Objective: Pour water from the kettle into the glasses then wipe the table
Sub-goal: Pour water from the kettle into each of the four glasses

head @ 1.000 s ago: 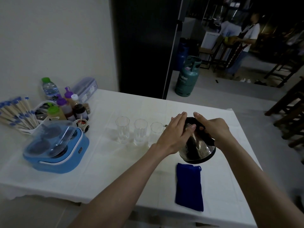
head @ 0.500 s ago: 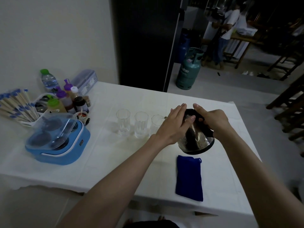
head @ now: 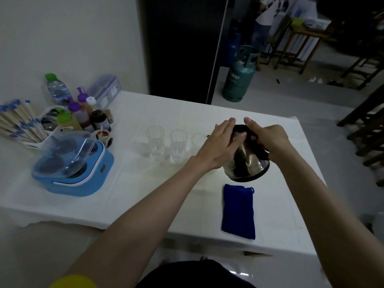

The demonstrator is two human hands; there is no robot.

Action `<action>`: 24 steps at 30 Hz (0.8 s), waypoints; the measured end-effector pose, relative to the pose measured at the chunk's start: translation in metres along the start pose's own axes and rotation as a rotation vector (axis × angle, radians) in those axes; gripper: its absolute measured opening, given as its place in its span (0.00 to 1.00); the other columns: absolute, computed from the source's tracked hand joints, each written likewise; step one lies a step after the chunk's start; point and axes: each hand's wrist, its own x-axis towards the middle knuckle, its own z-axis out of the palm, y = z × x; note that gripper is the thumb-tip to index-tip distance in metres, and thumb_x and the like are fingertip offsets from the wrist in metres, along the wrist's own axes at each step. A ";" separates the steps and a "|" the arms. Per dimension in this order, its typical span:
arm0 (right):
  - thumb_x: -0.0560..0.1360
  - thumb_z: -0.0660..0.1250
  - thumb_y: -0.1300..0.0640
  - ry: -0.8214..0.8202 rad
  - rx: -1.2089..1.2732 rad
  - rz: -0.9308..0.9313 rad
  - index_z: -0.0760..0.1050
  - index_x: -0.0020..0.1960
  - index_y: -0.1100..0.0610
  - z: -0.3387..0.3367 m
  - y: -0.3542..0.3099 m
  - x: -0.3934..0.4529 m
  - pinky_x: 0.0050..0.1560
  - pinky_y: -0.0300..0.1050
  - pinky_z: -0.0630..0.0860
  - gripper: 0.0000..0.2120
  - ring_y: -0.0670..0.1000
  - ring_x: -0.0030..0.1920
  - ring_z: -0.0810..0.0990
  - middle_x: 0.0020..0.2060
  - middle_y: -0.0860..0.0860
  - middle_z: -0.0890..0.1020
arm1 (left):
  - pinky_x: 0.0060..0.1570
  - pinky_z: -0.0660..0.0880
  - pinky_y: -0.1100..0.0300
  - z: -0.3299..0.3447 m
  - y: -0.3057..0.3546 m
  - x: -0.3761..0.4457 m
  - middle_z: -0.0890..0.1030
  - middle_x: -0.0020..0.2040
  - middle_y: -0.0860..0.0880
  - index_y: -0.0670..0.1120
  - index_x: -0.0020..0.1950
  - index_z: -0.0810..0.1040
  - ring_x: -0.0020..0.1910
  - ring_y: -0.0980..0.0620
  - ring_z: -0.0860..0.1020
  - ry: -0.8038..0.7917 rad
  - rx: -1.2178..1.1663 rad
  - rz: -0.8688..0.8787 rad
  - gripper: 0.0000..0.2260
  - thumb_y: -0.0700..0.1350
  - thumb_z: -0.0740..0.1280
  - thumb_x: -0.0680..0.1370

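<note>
A: Table (head: 145, 196), white cloth; biggest item on it the blue appliance (head: 72, 173) with clear lid, front left; any writing?

B: Small badge on its front, unreadable; only partly legible text is on the green gas cylinder (head: 239, 75) on the floor beyond, white letters looking like "uan", uncertain.

A: Kettle?

B: Steel kettle (head: 247, 161) lifted off the table, tilted left, spout at the rightmost of three glasses (head: 177, 145); right hand (head: 268, 140) clamped round the black handle; left hand (head: 220, 146) flat, fingers straight, pressing the lid.

A: Smaller things?

B: Blue cloth (head: 238, 213) folded, just below the kettle near the front edge; sauce bottles (head: 83, 115) and water bottle (head: 56, 88) far left, labels unreadable; chopsticks (head: 18, 123) in blue-printed sleeves.
</note>
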 end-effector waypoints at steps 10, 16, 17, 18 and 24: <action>0.68 0.72 0.32 -0.008 0.050 0.038 0.81 0.39 0.62 0.000 0.008 0.000 0.53 0.56 0.80 0.30 0.55 0.37 0.79 0.35 0.55 0.81 | 0.77 0.45 0.54 0.002 -0.003 0.004 0.56 0.80 0.46 0.43 0.80 0.53 0.79 0.52 0.51 0.007 0.029 0.046 0.30 0.58 0.52 0.83; 0.71 0.73 0.38 -0.050 0.214 0.096 0.80 0.44 0.60 -0.006 0.015 -0.010 0.34 0.42 0.71 0.24 0.49 0.32 0.74 0.35 0.51 0.78 | 0.77 0.44 0.55 0.006 0.000 0.004 0.56 0.80 0.45 0.42 0.80 0.54 0.79 0.51 0.51 0.002 0.092 0.099 0.29 0.58 0.52 0.83; 0.72 0.73 0.39 -0.052 0.240 0.111 0.80 0.45 0.60 -0.008 0.017 -0.011 0.32 0.40 0.69 0.22 0.48 0.31 0.72 0.35 0.51 0.78 | 0.77 0.45 0.55 0.008 0.002 0.004 0.56 0.80 0.45 0.42 0.79 0.54 0.79 0.51 0.51 0.001 0.104 0.110 0.29 0.57 0.52 0.83; 0.72 0.73 0.40 -0.053 0.264 0.126 0.80 0.47 0.59 -0.009 0.019 -0.012 0.31 0.40 0.68 0.21 0.47 0.30 0.72 0.35 0.51 0.78 | 0.77 0.45 0.54 0.009 0.003 0.005 0.57 0.80 0.45 0.41 0.79 0.55 0.79 0.50 0.51 0.002 0.117 0.123 0.29 0.57 0.52 0.83; 0.72 0.73 0.44 -0.026 0.380 0.180 0.80 0.50 0.58 -0.021 0.034 -0.009 0.26 0.39 0.66 0.17 0.47 0.28 0.68 0.33 0.49 0.74 | 0.77 0.47 0.52 0.024 0.014 0.011 0.59 0.79 0.44 0.40 0.79 0.57 0.79 0.49 0.52 0.008 0.172 0.195 0.30 0.58 0.52 0.83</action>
